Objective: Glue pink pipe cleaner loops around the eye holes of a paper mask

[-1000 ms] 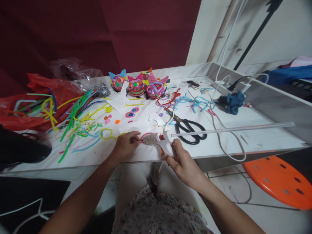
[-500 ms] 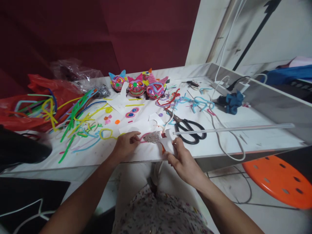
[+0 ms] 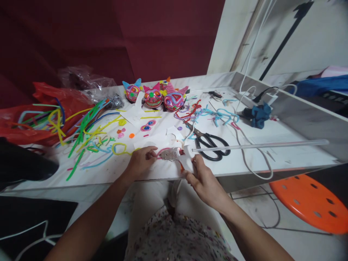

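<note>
My right hand (image 3: 202, 177) is wrapped round the handle of a white hot glue gun (image 3: 187, 159) with an orange trigger. A long clear glue stick (image 3: 261, 145) juts out of its back toward the right. The gun's metal nozzle points left, close to the fingertips of my left hand (image 3: 141, 159). Those fingers are pinched on a pink pipe cleaner (image 3: 163, 150), which curves away beside the nozzle; its far part is hidden by the gun. Black-handled scissors (image 3: 210, 145) lie just beyond the gun, under the glue stick.
Several colourful cat-faced balls (image 3: 152, 96) stand at the back. Loose pipe cleaners (image 3: 87, 127) and a red plastic bag (image 3: 46, 98) cover the left. A grey cord (image 3: 239, 139) loops over the front edge at right. An orange stool (image 3: 312, 203) stands below.
Both hands keep their grips. The glue gun shows almost no movement, its nozzle still by the left fingertips; the whole view has shifted very slightly.
</note>
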Demonstrator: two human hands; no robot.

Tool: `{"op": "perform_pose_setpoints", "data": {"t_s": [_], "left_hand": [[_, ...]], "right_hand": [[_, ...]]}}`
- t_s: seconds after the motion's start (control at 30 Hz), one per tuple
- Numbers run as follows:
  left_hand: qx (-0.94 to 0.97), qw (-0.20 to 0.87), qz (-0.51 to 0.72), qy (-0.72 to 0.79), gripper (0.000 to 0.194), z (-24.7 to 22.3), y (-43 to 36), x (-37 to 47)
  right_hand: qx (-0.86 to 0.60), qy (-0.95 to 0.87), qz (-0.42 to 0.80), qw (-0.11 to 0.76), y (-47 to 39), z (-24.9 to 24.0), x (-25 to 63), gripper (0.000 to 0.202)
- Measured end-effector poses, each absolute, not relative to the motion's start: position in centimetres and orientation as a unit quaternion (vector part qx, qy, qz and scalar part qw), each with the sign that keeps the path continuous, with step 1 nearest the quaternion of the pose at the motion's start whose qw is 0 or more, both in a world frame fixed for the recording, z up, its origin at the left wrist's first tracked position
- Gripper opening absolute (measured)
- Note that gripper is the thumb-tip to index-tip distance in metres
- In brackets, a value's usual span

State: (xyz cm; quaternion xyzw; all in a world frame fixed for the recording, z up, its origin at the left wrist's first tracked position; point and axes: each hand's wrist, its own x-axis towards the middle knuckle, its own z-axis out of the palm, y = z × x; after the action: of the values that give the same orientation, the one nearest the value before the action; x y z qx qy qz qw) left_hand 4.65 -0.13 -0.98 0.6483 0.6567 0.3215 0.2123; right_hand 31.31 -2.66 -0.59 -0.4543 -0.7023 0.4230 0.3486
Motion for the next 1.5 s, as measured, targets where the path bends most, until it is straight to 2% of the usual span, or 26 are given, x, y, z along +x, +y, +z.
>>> {"op": "perform_pose_setpoints", "data": {"t_s": [0.5, 1.5], "left_hand": [[0.648, 0.222, 0.326, 0.651, 0.038, -0.91, -0.14, 4.67], [0.643, 0.223, 0.327, 0.656, 0.037, -1.00, -0.11, 4.68]], "right_hand": [[-0.444, -0.697, 0.426, 0.367, -2.62, -0.88, 31.30, 0.024], [-0.443, -0.708, 0.427, 0.347, -2.85, -0.62, 31.35, 0.023]]}}
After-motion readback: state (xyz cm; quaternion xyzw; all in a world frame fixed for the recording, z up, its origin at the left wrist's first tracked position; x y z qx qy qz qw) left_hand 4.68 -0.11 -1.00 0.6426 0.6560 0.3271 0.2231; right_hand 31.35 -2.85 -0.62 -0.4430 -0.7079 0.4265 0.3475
